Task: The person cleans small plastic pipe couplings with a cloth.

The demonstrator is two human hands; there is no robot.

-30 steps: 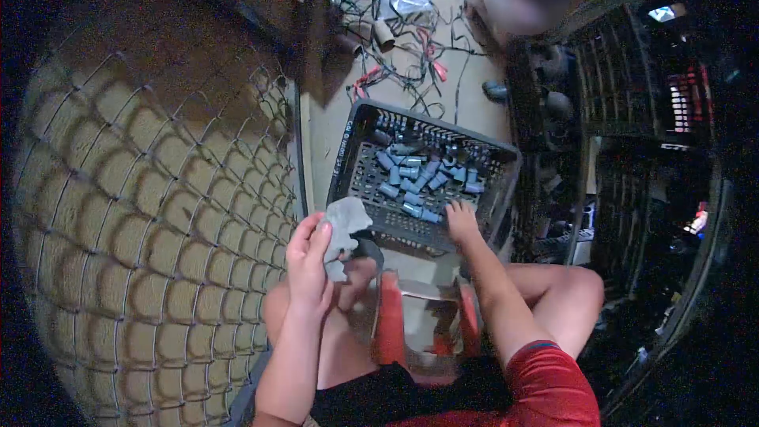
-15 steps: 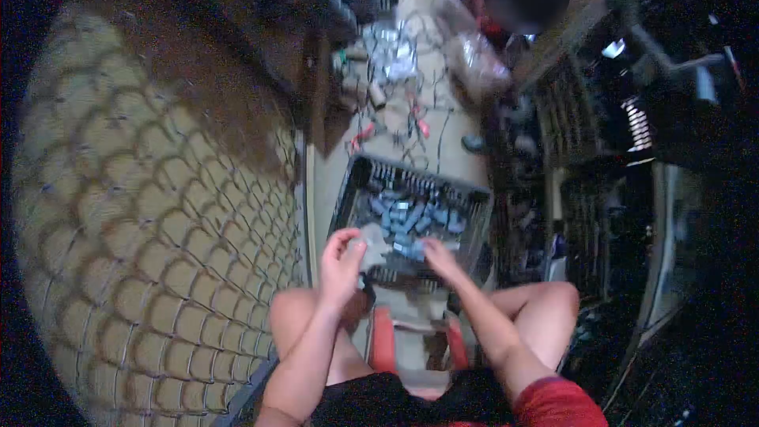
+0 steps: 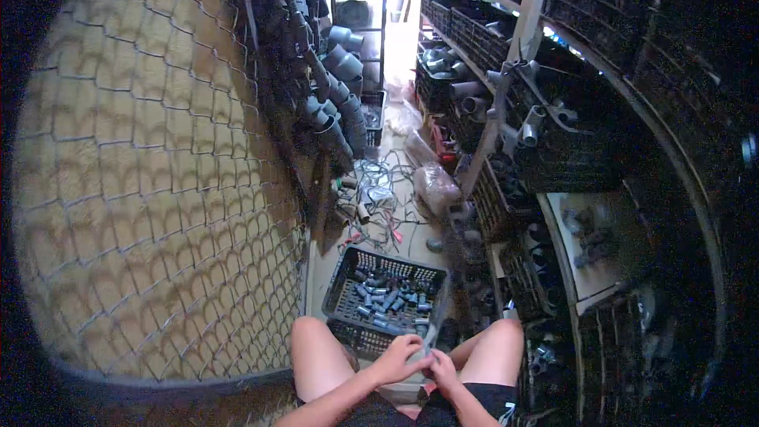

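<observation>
Close in front of my lap, both hands meet at a clear plastic bag (image 3: 431, 334). My left hand (image 3: 398, 361) has its thumb and fingers curled at the bag's edge. Right beside it, my right hand (image 3: 443, 369) pinches the bag with closed fingers. Whatever the bag contains is blurred. Just beyond my hands, a black plastic crate (image 3: 338, 289) stands on the floor between and ahead of my knees. Loose grey-blue pipe fittings (image 3: 385, 300) lie scattered over its bottom.
Wire mesh (image 3: 158, 213) runs along the left, with large grey pipe fittings (image 3: 344, 63) stacked farther up. Shelves of black crates (image 3: 514, 269) line the right. Cables (image 3: 387, 178) and a plastic-wrapped bundle (image 3: 436, 186) lie on the floor ahead.
My view has tilted up, showing more of the aisle. My right hand has left the crate's fittings and come back to join my left hand at the plastic bag, nearer my lap.
</observation>
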